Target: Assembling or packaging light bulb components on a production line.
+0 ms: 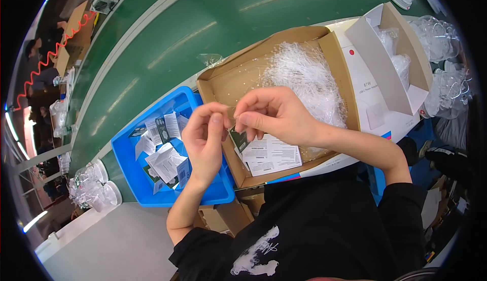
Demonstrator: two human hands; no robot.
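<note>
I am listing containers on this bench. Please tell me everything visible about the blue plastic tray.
The blue plastic tray is a shallow rectangular bin with raised walls, bright and glossy. It sits tilted between the green conveyor belt and the brown cardboard box, holding loose printed paper cards. The left hand hovers over its right edge.

Both hands are raised close together, fingertips nearly meeting. The left hand (pixel 205 136) pinches thumb to forefinger; the right hand (pixel 276 113) curls likewise, forearm bare, elbow bent sharply.

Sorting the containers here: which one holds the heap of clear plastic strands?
The brown cardboard box under the right hand; the blue bin holds printed cards, the white box clear bags.
</note>
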